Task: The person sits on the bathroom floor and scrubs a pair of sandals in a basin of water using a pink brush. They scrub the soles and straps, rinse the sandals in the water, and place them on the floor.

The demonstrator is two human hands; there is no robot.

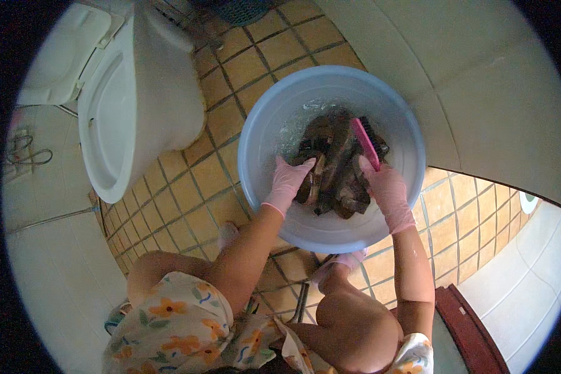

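Note:
A light-blue plastic basin (251, 187) stands on the floor before me. Soaked dark brown items (339, 159), possibly shoes or leather pieces, are heaped in it with some foamy water (299, 124). My left hand (292, 180), in a pink glove, grips the left edge of the heap, its thumb on top and the other fingers partly hidden. In my right hand (388, 191), gloved the same way, is the handle of a pink brush (366, 144). The brush's dark bristles face right, over the right side of the heap.
A white toilet (107, 126) with its lid raised is at the left. Tan floor tiles (177, 201) surround the basin. A pale tiled wall or panel (477, 107) is close on the right. A green basket (243, 11) sits at the top, and a dark red door sill or frame (470, 327) lies lower right.

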